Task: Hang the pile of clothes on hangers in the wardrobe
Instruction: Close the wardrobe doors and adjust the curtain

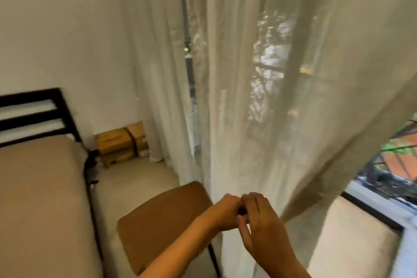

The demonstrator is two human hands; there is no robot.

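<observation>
Left hand (225, 212) and right hand (262, 225) touch, both pinching a small dark thing (242, 211).

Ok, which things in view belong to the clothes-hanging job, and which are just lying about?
For the job: left hand, right hand; no clothes, hangers or wardrobe in view.
Lying about: bed, brown chair, cardboard boxes, curtains, window.

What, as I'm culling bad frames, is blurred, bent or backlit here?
Head view: motion blur softens everything, worst on the headboard and window frame; daylight backlights the sheer curtain; wide-angle bends the edges; left hand and right hand meet, their grip unreadable.
</observation>
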